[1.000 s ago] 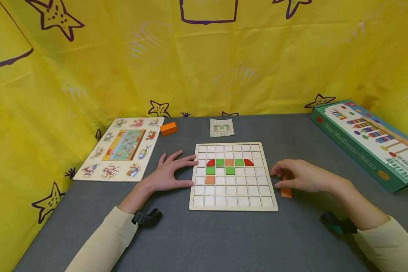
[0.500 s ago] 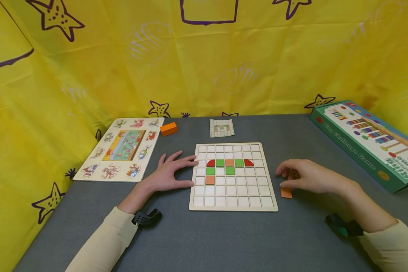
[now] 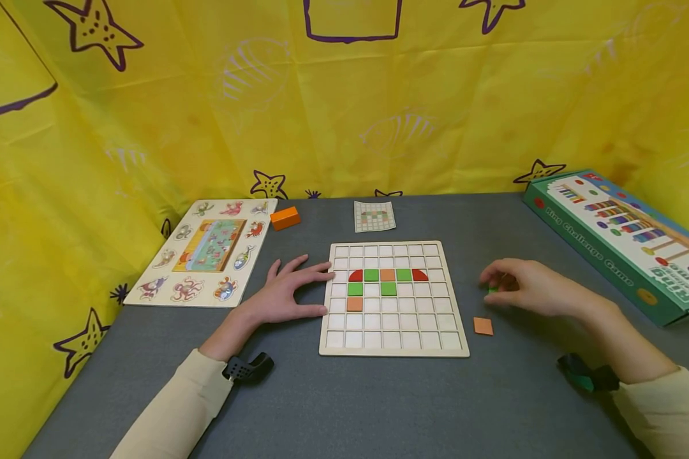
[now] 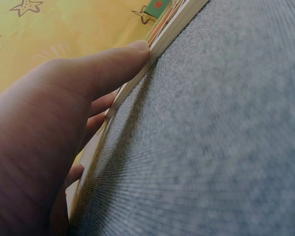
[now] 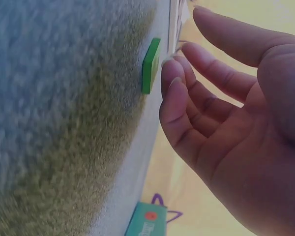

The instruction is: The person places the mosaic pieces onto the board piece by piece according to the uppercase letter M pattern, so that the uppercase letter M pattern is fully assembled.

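A wooden grid board [image 3: 402,323] lies flat on the dark table, holding several tiles: red rounded corners [image 3: 420,275], green squares [image 3: 388,289] and orange squares [image 3: 354,304]. My left hand [image 3: 281,296] rests at the board's left side with fingers spread, thumb and fingertips along its edge [image 4: 181,25]. To the right of the board, my right hand [image 3: 536,288] hovers with loosely bent fingers over a loose green square tile [image 5: 151,66], its thumb apart from the fingertips. That tile lies on the table, mostly covered by the hand in the head view. Nearer me lies a loose orange tile [image 3: 483,326].
Behind the board is a small printed pattern card [image 3: 375,216]. A sea-animal puzzle board [image 3: 166,280] and an orange block [image 3: 285,218] stand at the back left. A green game box [image 3: 603,255] occupies the right side, and a yellow curtain [image 3: 344,115] hangs behind.
My right hand has moved right and slightly away from me, uncovering the orange tile. A bit of the green tile now shows by its fingers. The left hand and the board have stayed put.
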A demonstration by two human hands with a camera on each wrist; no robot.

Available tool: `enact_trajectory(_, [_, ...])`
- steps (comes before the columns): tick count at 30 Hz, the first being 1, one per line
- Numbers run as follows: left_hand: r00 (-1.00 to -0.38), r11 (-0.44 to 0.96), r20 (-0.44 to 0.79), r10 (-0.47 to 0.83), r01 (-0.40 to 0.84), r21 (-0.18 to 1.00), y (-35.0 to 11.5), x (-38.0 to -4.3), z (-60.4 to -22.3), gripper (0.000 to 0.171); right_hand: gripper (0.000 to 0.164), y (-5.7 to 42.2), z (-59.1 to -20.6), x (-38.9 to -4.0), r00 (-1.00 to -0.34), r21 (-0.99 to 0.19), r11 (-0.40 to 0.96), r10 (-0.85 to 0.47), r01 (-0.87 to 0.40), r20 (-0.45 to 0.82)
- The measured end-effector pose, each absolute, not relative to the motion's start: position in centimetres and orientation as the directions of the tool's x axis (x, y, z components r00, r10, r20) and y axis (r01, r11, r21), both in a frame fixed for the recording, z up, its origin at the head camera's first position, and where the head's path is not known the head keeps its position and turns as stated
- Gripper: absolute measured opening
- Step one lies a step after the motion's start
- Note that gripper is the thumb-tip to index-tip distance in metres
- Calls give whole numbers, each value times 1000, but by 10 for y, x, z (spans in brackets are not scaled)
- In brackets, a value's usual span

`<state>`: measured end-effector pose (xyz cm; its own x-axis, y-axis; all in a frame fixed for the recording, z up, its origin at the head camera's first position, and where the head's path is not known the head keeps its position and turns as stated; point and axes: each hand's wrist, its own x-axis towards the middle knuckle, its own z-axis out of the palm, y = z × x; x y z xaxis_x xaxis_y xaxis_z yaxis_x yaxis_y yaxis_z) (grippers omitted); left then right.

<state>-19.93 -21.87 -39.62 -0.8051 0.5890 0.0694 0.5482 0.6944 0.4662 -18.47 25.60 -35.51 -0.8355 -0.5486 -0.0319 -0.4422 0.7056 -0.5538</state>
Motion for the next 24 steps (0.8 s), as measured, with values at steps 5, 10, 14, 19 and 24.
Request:
enact_trajectory(5, [-807,697,68,586,546,465,-219,-199,-396,66,30,260,-357,-188,-845,-530,724,-534,-442,-25])
enact_trajectory(10, [-806,694,70,588,548,467,-219,-199,-396,66,29,263,-361,-192,-852,-496,751,-523,-436,-42])
enact_trajectory(14, [-806,695,71,588,548,465,-219,-199,-396,66,28,266,-364,-195,-850,-473,765,-523,-437,-62])
enact_trajectory(19, [-809,699,71,583,544,464,-219,-199,-396,65,25,266,-365,-197,-838,-472,760,-540,-447,-76])
enact_trajectory(24, [-811,702,66,581,540,465,-218,-199,-396,66,22,263,-365,-195,-835,-499,748,-545,-439,-82])
